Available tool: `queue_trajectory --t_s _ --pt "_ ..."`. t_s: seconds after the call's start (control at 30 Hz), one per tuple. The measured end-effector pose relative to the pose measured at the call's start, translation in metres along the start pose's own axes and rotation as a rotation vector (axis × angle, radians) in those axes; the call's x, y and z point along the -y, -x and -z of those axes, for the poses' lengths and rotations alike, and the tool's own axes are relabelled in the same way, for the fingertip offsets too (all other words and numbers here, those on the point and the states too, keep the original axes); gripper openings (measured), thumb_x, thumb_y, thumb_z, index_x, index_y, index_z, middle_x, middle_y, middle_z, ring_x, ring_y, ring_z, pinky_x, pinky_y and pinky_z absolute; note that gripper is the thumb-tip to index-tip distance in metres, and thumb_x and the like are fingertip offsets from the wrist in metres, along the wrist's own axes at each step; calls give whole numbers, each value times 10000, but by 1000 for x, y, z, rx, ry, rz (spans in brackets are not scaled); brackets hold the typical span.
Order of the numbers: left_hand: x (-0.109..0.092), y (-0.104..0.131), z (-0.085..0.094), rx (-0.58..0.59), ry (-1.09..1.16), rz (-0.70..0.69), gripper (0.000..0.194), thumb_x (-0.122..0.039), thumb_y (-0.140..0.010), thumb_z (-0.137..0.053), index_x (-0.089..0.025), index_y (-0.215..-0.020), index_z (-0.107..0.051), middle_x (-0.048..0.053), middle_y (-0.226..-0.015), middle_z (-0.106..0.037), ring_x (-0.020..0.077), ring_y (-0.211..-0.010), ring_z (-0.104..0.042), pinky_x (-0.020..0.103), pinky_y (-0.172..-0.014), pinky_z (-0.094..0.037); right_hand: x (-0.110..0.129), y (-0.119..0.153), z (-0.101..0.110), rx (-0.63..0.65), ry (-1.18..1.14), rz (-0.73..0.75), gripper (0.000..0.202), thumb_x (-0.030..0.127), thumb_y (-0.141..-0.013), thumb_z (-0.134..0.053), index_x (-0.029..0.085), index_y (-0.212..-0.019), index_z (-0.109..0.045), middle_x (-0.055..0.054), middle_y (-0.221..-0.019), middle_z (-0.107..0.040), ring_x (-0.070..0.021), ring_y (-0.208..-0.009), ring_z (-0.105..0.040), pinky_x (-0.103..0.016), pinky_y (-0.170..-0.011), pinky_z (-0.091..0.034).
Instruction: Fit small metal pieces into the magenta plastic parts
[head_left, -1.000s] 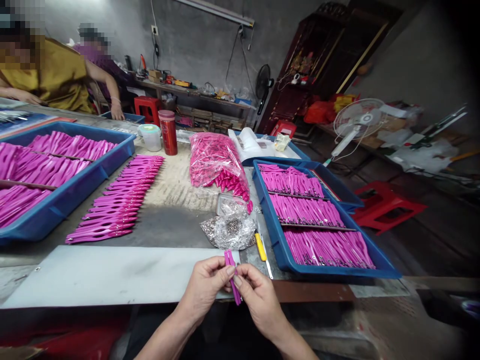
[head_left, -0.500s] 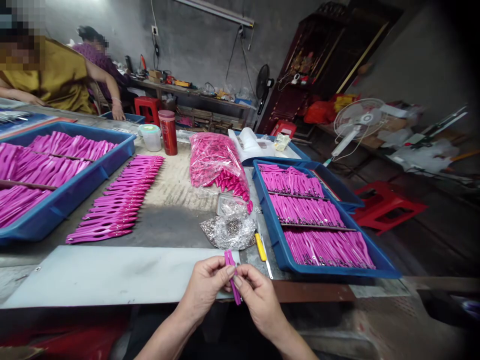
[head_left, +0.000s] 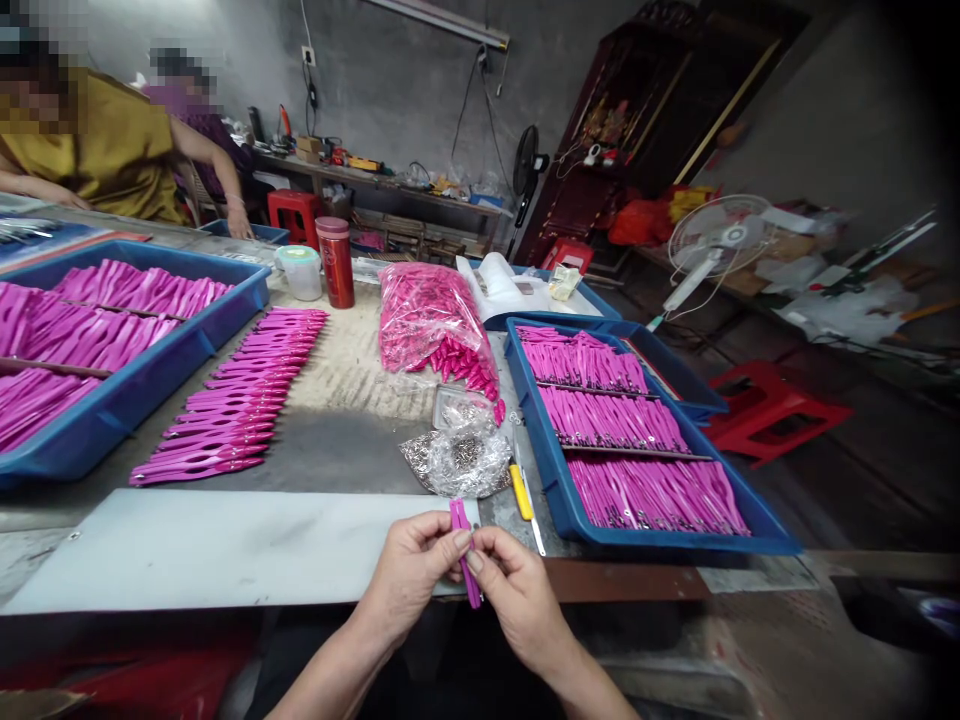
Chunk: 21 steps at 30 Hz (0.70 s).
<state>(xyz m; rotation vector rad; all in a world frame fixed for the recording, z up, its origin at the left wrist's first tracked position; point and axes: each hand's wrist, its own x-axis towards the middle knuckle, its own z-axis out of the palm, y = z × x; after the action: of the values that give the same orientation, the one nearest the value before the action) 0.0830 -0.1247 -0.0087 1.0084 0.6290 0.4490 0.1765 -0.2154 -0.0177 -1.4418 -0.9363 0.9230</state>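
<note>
Just past the table's front edge, both hands meet on a slim magenta plastic piece [head_left: 471,585], which looks like two narrow arms lying side by side. My left hand [head_left: 412,565] pinches it near its middle between thumb and fingers. From the other side my right hand [head_left: 514,590] is closed on it, thumb against the lower part. The fingertips hide the middle of the piece. Beyond the hands lies a clear plastic bag of small metal parts [head_left: 469,450]. A yellow-handled tool [head_left: 520,492] lies to its right, and a white board [head_left: 225,550] to the left.
Blue trays of magenta pieces stand left [head_left: 97,440] and right [head_left: 555,490]. A row of magenta pieces with darker pink ends [head_left: 232,400] lies left of centre. Farther back are a bag of pink parts [head_left: 431,315], a red tumbler [head_left: 337,265] and a lidded tub [head_left: 301,278]. Two people sit back left.
Both hands keep their grip on the magenta piece with hardly any movement. The whole view has shifted very slightly.
</note>
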Motion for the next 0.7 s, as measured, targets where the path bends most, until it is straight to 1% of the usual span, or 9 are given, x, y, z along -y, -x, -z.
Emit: queue_trajectory --t_s 0.27,0.5,0.7 --pt "-7 -3 2 -2 -36 26 283 -378 -566 -697 -111 -576 -605 -19 -479 -526 73 -455 -459 188 -472 -386 10 -8 0 36 -69 -43 230 368 -789 -511 152 -711 -528 -5 -649 -562 -108 -593 -505 -222 -541 -403" --pt "-13 -12 4 -1 9 24 251 -339 -585 -692 -106 -589 -598 -19 -481 -538 68 -444 -464 182 -460 -376 17 -23 1 46 -104 -67 230 377 -748 -551 161 -678 -518 11 -621 -573 -104 -585 -528 -227 -572 -424" --pt "-19 -16 3 -15 -4 -24 243 -331 -589 -684 -104 -584 -596 -16 -475 -540 74 -441 -465 191 -457 -370 21 -31 1 46 -105 -77 228 374 -720 -568 161 -658 -516 14 -610 -576 -89 -535 -509 -213 -522 -402"
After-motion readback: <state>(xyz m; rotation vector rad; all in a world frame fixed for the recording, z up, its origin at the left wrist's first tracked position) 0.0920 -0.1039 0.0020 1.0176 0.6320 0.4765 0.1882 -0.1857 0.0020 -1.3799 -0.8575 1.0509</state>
